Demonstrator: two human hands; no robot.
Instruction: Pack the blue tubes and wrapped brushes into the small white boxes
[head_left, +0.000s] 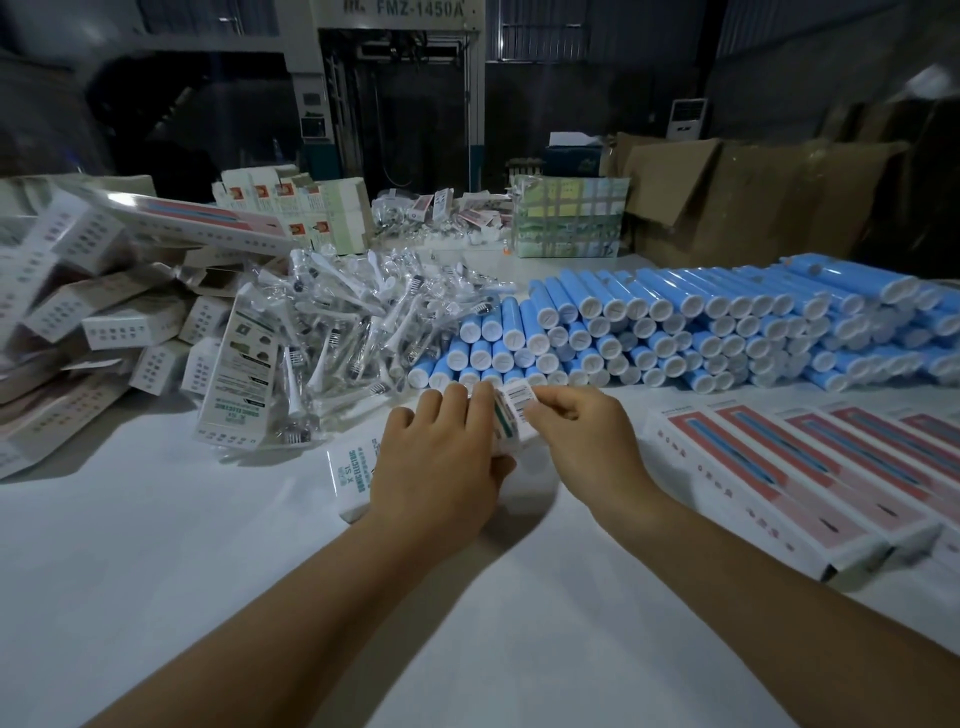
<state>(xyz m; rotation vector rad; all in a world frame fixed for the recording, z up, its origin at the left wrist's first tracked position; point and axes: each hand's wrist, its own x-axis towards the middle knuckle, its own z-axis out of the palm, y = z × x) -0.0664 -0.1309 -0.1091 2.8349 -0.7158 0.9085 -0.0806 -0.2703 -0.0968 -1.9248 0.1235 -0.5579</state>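
My left hand grips a small white box at the table's middle, fingers curled over its top. My right hand pinches the box's end flap, the one with the barcode label. Another white box lies flat just left of my left hand. Right behind my hands is a long stack of blue tubes with white caps facing me. A heap of clear-wrapped brushes lies to the left of the tubes.
Filled white boxes are piled at the far left. Long pink and white boxes lie in a row at the right. Cardboard cartons and a machine stand behind the white table.
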